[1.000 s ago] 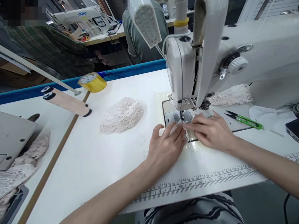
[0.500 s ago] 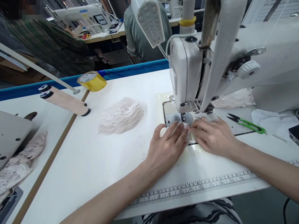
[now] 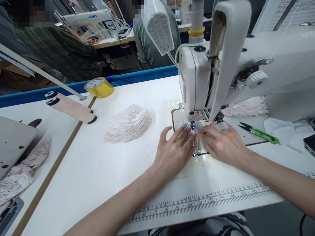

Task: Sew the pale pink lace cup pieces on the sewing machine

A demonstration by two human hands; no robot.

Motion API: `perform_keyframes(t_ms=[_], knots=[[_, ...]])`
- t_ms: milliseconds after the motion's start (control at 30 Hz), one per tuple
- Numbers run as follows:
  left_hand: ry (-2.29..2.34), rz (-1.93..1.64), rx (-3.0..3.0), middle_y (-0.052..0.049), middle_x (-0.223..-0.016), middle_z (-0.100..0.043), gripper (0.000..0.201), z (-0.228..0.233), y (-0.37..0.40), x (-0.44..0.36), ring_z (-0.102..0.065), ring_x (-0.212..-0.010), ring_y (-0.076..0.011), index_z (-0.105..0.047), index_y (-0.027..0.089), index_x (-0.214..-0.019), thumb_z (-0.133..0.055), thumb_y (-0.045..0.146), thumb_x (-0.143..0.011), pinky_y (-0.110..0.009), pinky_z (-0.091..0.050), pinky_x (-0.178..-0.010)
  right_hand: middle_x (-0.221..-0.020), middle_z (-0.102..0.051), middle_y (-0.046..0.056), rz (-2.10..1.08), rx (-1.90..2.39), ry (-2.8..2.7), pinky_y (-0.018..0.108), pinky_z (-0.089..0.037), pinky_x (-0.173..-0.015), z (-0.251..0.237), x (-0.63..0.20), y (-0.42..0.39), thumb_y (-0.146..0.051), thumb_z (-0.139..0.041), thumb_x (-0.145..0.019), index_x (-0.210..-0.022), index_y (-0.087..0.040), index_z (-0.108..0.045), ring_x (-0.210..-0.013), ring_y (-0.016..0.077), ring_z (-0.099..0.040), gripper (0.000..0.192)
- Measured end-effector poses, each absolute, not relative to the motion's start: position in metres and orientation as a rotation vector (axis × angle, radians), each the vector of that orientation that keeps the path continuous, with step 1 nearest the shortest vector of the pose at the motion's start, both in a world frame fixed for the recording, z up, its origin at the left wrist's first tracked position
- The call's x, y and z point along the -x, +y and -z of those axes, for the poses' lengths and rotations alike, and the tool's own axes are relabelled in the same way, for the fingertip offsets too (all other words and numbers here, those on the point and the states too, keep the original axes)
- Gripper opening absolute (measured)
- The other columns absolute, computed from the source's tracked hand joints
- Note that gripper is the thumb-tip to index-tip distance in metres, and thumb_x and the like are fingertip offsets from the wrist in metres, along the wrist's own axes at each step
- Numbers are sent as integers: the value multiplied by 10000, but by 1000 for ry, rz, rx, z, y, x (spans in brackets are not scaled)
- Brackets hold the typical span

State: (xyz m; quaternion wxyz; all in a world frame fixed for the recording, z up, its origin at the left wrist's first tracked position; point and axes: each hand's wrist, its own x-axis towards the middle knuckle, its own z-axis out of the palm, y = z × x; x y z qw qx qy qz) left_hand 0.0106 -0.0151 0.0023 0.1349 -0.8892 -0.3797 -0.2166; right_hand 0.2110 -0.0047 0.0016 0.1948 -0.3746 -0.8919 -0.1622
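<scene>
A small piece of white lace (image 3: 196,143) lies under the needle area of the sewing machine (image 3: 197,78), mostly covered by fingers. My left hand (image 3: 173,147) is closed on its left side, fingertips bent down close to the presser foot (image 3: 192,125); the little finger stands apart. From the right, my right hand (image 3: 222,142) pinches the lace with thumb and forefinger near the needle plate. Its other fingers are curled. The exact grip under the fingertips is hidden.
Left of the machine lies a pile of lace pieces (image 3: 129,123). More lace (image 3: 246,106) sits behind the needle area. Green thread snips (image 3: 259,132) rest at right. Thread cones (image 3: 71,108) and yellow tape (image 3: 99,88) are at left. A ruler strip (image 3: 197,205) edges the table. Two people sit beyond.
The view has shifted slightly. My left hand has drawn a little back and left from the lace, so more of it shows between my hands. My right hand stays nearly in place.
</scene>
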Motion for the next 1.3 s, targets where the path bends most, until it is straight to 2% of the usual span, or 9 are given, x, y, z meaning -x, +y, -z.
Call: perform_keyframes(t_ms=[300, 633, 833, 1033, 1100, 1167, 1233, 1300], knots=[[-1115, 598, 2570, -85, -1173, -658, 265, -2, -16, -11, -553, -1158, -211, -614, 208, -1159, -498, 297, -938, -441, -306, -1004, -873, -676, 73, 453, 1030, -2493, 329, -311, -649, -1, -211, -4, -110, -463, -865, -982, -128, -684, -763, 178, -565, 251], [-1151, 618, 2579, -76, -1184, -653, 272, 0, -14, -11, -554, -1153, -196, -610, 222, -1172, -478, 305, -948, -438, -294, -1009, -864, -678, 64, 555, 1067, -2487, 328, -276, -609, -1, -212, -4, -119, -455, -858, -1005, -131, -687, -609, 147, -482, 275], [-1183, 597, 2576, -65, -1201, -645, 301, 1, -11, -9, -556, -1142, -190, -581, 242, -1219, -455, 325, -959, -441, -300, -1010, -878, -676, 69, 544, 1102, -2512, 330, -287, -622, -2, -211, -3, -126, -462, -859, -1025, -135, -680, -749, 183, -553, 275], [-1103, 627, 2565, -59, -1228, -626, 239, -2, -10, -7, -532, -1181, -208, -615, 216, -1137, -487, 268, -941, -441, -332, -1013, -910, -685, 56, 525, 1094, -2506, 326, -292, -626, -2, -211, -2, -144, -476, -879, -1053, -140, -671, -763, 178, -562, 261], [-1021, 657, 2590, -61, -1192, -638, 177, -7, -14, -7, -539, -1164, -204, -634, 181, -1036, -501, 220, -927, -392, -386, -977, -938, -690, 53, 525, 1047, -2489, 322, -293, -619, -2, -212, -2, -135, -488, -882, -1025, -139, -677, -742, 169, -560, 237], [-996, 635, 2666, -61, -1057, -666, 135, -14, -20, -6, -590, -1036, -196, -625, 158, -944, -511, 224, -914, -337, -461, -854, -1001, -691, 51, 512, 979, -2476, 317, -296, -615, -2, -213, -3, -97, -494, -875, -982, -136, -681, -747, 160, -566, 219], [-1074, 517, 2772, -58, -937, -646, 164, -23, -27, -5, -601, -877, -197, -597, 151, -921, -548, 303, -886, -317, -490, -700, -1076, -681, 48, 479, 919, -2478, 312, -302, -615, -1, -213, -3, -53, -488, -864, -965, -137, -676, -777, 155, -576, 229], [-1188, 351, 2854, -63, -932, -610, 239, -30, -33, -6, -576, -825, -211, -565, 149, -952, -598, 352, -831, -326, -490, -629, -1088, -682, 36, 412, 885, -2474, 309, -309, -617, -1, -213, -3, -33, -481, -860, -964, -142, -668, -800, 151, -583, 240]])
